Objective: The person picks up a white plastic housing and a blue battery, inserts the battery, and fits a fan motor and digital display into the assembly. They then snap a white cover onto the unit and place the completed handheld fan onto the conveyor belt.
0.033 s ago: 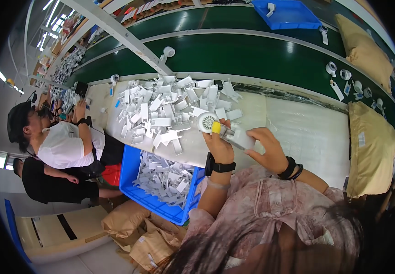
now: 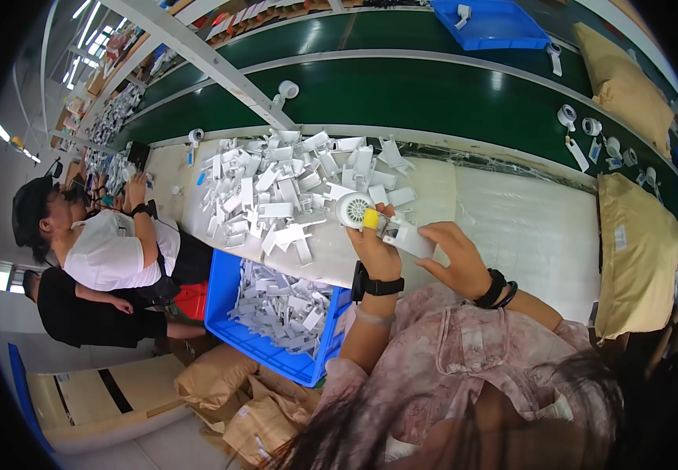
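Observation:
My left hand [image 2: 378, 254], with a yellow covering on one fingertip, is closed around a small white handheld fan [image 2: 353, 210]. The fan's round grille faces up, and my fingers hide part of its body. Between the thumb and fingers of my right hand [image 2: 464, 262] is the end of a white plastic handle shell [image 2: 412, 240]. The shell lies just right of the fan; I cannot tell whether the two touch. Left of my hands, a loose heap of white plastic shells [image 2: 276, 188] covers part of the pale worktable [image 2: 531, 243].
Below the table edge stands a blue crate [image 2: 272, 362] of similar white parts. A green conveyor [image 2: 402, 102] runs behind the table, with several white fans on it and a blue tray [image 2: 503, 31] beyond. Tan sacks [image 2: 638, 258] stand right. Co-workers [image 2: 124, 247] are at left.
The handle shell in my right hand has shifted and tilted very slightly. My left hand and the fan have hardly moved.

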### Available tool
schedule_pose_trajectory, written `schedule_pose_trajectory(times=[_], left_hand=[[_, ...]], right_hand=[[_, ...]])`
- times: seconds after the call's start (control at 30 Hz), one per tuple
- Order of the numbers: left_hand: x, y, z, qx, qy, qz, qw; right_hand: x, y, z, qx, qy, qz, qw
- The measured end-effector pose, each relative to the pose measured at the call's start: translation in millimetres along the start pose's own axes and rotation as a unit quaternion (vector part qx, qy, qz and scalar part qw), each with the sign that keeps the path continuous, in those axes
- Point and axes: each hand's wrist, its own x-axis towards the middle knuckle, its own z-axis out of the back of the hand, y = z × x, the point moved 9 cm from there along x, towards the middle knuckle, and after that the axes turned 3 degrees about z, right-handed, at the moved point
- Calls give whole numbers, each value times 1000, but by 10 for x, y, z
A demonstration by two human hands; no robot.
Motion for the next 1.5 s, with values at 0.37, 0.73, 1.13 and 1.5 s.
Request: schedule_pose_trajectory(times=[0.37, 0.73, 1.13, 1.5], left_hand=[[-20, 47, -32, -28, -5, 16, 999], [-91, 27, -127, 4, 34, 2, 999], [-126, 77, -161, 48, 46, 36, 997], [-106, 108, -166, 37, 51, 76, 995]], right_hand=[[-67, -142, -222, -89, 9, 27, 996], [-89, -248, -226, -53, 21, -14, 998], [-83, -227, -241, -47, 25, 9, 999], [-69, -236, -236, -63, 36, -8, 997]])
